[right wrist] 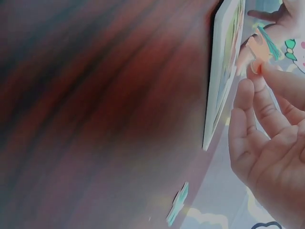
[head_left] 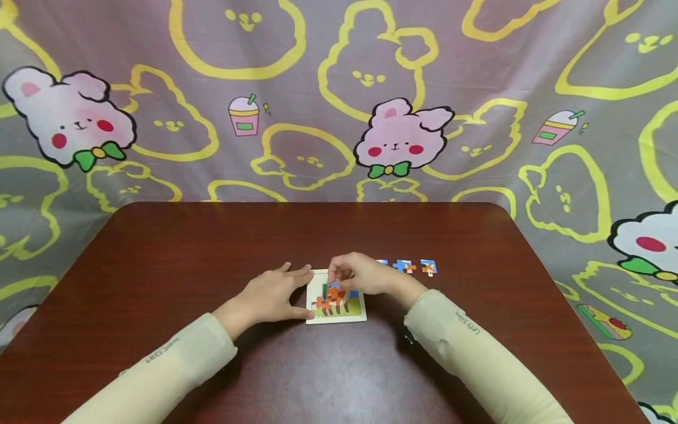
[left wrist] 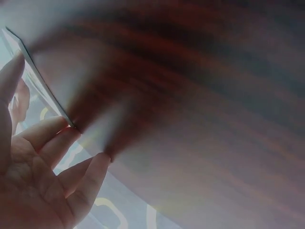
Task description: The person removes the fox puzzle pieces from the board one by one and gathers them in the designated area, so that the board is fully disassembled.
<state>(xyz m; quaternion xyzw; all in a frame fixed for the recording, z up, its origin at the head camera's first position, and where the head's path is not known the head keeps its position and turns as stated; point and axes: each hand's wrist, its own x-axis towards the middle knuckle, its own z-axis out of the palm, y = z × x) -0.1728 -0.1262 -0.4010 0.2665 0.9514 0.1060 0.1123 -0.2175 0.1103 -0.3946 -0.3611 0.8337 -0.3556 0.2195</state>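
A square puzzle tray [head_left: 316, 287] with a pale rim lies on the table, with part of an orange-and-green picture fitted in it. My left hand [head_left: 270, 294] touches the tray's left side with spread fingers, the thumb at the near corner and a finger at the far one. Over the tray, my right hand [head_left: 365, 275] pinches a puzzle piece between thumb and fingertip. In the right wrist view this puzzle piece [right wrist: 259, 46] is orange with a green edge, held off the tray. The right hand partly hides the tray's picture in the head view.
To the right of the tray, beyond the right wrist, loose puzzle pieces lie in a row; one blue and orange piece [head_left: 428, 267] is at the row's right end. The dark brown table [head_left: 222, 235] meets a patterned cloth [head_left: 296, 88] behind it.
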